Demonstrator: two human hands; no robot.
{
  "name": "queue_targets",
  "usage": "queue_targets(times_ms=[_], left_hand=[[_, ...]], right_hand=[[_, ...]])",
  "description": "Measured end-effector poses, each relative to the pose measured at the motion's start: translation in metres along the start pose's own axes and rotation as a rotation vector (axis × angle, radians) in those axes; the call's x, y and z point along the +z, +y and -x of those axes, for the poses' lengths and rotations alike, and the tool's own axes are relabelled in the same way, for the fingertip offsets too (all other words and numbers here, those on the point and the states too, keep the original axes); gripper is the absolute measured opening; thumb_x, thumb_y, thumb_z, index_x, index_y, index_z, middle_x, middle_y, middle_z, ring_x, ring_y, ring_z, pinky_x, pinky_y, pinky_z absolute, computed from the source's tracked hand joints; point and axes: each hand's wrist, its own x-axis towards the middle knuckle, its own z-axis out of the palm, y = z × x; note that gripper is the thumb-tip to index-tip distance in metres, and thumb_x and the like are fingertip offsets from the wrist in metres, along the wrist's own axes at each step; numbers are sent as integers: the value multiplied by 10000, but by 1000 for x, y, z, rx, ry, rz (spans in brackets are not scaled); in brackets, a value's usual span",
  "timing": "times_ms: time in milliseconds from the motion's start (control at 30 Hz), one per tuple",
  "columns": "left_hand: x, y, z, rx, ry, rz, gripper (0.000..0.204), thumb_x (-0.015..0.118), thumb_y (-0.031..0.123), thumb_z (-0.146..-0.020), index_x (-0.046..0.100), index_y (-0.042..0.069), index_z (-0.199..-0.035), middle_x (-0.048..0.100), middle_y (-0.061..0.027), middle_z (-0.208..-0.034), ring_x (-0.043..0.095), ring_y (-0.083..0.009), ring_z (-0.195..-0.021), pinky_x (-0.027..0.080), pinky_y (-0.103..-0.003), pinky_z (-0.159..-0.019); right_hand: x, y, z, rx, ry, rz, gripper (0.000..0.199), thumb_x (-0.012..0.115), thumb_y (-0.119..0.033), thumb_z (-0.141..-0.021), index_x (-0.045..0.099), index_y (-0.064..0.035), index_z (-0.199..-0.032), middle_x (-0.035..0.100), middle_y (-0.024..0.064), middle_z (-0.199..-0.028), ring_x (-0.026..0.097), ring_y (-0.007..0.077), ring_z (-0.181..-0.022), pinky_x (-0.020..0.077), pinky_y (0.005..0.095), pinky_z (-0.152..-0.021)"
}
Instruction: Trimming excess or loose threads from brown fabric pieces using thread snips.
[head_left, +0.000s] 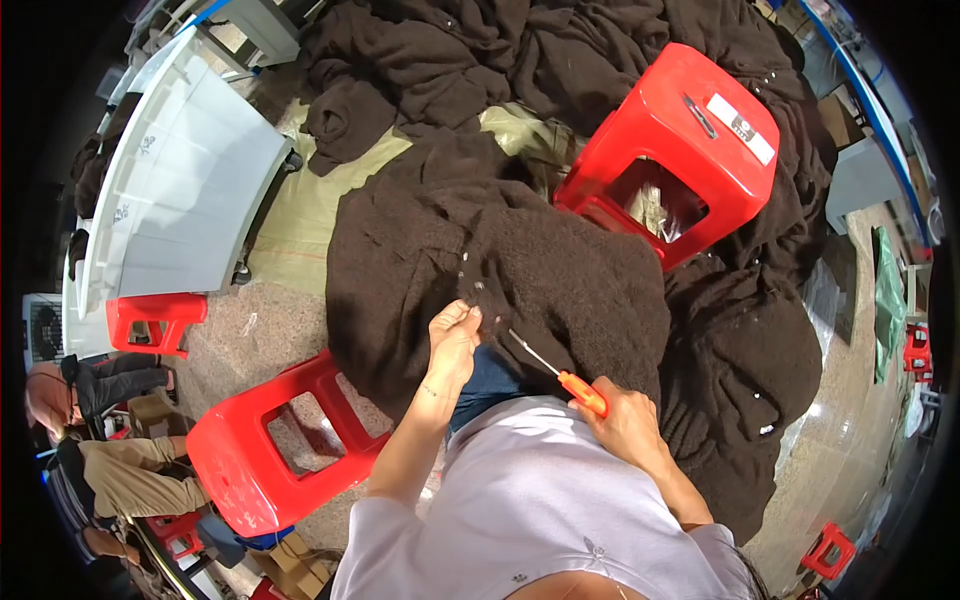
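A dark brown knitted garment (560, 265) lies across my lap, its folds bunched up. My left hand (455, 340) pinches the edge of this knit, near a few small pale specks. In my right hand (622, 425) is an orange-handled tool (584, 395) with a thin metal shaft, gripped by the handle. The shaft slants up and left, its tip close to the knit just right of my left fingers. Whether the tip touches or enters the fabric I cannot tell.
A red plastic stool (690, 130) with a small dark hand tool (699, 117) on top stands ahead right, among heaped brown knitwear (570, 55). Another red stool (285, 440) is at my left. Far left is a white wheeled bin (190, 180); other people's legs (130, 475) show lower left.
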Motion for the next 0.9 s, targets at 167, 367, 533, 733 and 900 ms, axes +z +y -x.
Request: queue_targets(times_ms=[167,367,533,733,900], left_hand=[[8,24,35,-122,-896,-921,118,643,67,-890,632,-3,-796,644,-41,-732,590,-91,-695,521,-263,-639],[-58,52,-29,-272,-351,-672,241,532,216,-945,649,7,-912,715,-152,-863,692,-184,-708,549,-276,-644],[-89,12,-121,-424,90,-343,818,543,706,-834,518,13,-1268,593,-170,-1213,603,-306,-1022,458,-506,-898],[3,11,-137,-205,35,-298,759,668,568,-797,540,35,-1322,514,-160,-1368,455,-308,-1270,348,-472,-1032],[8,44,-151,10,58,-934,645,688,475,-810,644,-89,-1120,658,-223,-1147,612,-325,-1098,459,-379,-932]], right_hand=[[-4,1,0,51,273,-302,161,693,-107,-856,591,3,-912,611,158,-690,646,275,-619,479,319,-595],[-11,15,-7,126,394,-350,172,669,-122,-883,583,23,-921,631,143,-714,635,184,-654,475,297,-624],[-3,12,-13,69,374,-328,184,669,-132,-880,566,20,-884,559,100,-652,501,114,-608,446,283,-597],[10,13,-6,9,447,-407,190,678,-131,-871,558,16,-868,534,175,-623,488,215,-525,424,331,-537],[13,26,-3,-17,486,-311,167,660,-112,-878,555,18,-870,500,155,-609,434,169,-538,411,334,-532]])
